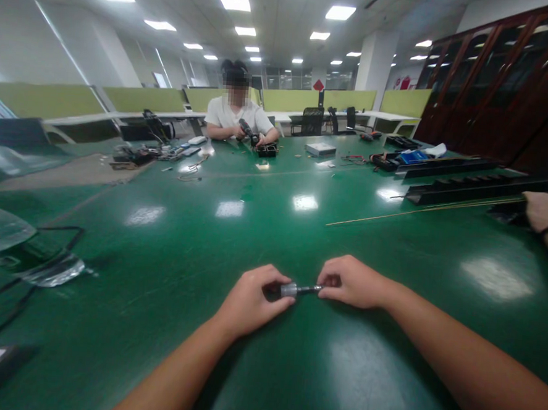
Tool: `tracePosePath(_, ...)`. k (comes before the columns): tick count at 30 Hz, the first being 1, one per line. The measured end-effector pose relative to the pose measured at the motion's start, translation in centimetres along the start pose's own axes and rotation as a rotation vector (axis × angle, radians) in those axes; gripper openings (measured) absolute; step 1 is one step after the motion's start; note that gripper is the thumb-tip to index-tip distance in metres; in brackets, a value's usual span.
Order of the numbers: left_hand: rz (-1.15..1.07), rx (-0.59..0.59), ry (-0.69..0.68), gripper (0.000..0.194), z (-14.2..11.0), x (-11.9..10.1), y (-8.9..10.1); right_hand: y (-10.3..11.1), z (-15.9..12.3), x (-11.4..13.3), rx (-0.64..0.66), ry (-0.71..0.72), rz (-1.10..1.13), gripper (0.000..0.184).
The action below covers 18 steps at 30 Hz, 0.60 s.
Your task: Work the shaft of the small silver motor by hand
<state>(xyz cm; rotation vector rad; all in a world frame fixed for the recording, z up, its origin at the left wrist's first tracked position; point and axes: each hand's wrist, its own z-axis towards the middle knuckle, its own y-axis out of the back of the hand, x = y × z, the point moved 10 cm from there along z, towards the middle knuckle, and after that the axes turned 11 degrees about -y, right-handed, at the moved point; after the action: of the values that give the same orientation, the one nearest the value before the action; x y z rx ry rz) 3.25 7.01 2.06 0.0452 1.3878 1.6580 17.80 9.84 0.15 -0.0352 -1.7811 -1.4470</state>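
Low over the green table (172, 273), my left hand (254, 299) is closed, with thumb and fingers pinching a small silver metal cylinder (290, 289). From the cylinder's right end runs a thin dark shaft (306, 289), roughly level. My right hand (355, 282) pinches the far tip of that shaft between thumb and fingers. The two hands face each other a short gap apart. Part of the cylinder is covered by my left fingers, and the shaft's tip by my right ones. I cannot tell the exact kind of this piece.
A clear plastic bottle (20, 248) lies at left. Across the table a person (237, 119) holds a power drill (248, 131). Another person's hand (547, 212) is at right, beside long black rails (479, 186) and thin yellowish rods (408, 212). A grey box (320, 149) sits farther back.
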Motion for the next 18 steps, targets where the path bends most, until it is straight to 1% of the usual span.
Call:
tracePosePath(4,-0.022,0.007,0.012,0.018,0.1,0.3,-0.1,-0.2,0.0,0.2,0.010,0.002,-0.004,0.017)
tracePosePath(8,-0.019,0.004,0.012,0.018,0.1,0.3,0.0,0.2,-0.2,-0.1,0.024,-0.013,-0.018,0.017)
tracePosePath(12,-0.017,0.000,0.010,0.017,0.1,0.3,0.2,1.0,-0.4,-1.6,0.088,-0.066,-0.029,0.014)
tracePosePath(15,-0.029,0.001,0.011,0.018,0.1,0.3,0.1,1.7,-0.4,-2.9,0.098,-0.129,-0.006,0.015)
tracePosePath(18,-0.034,-0.002,0.006,0.017,0.2,0.2,0.1,1.6,-0.3,-3.0,0.103,-0.121,0.047,0.017)
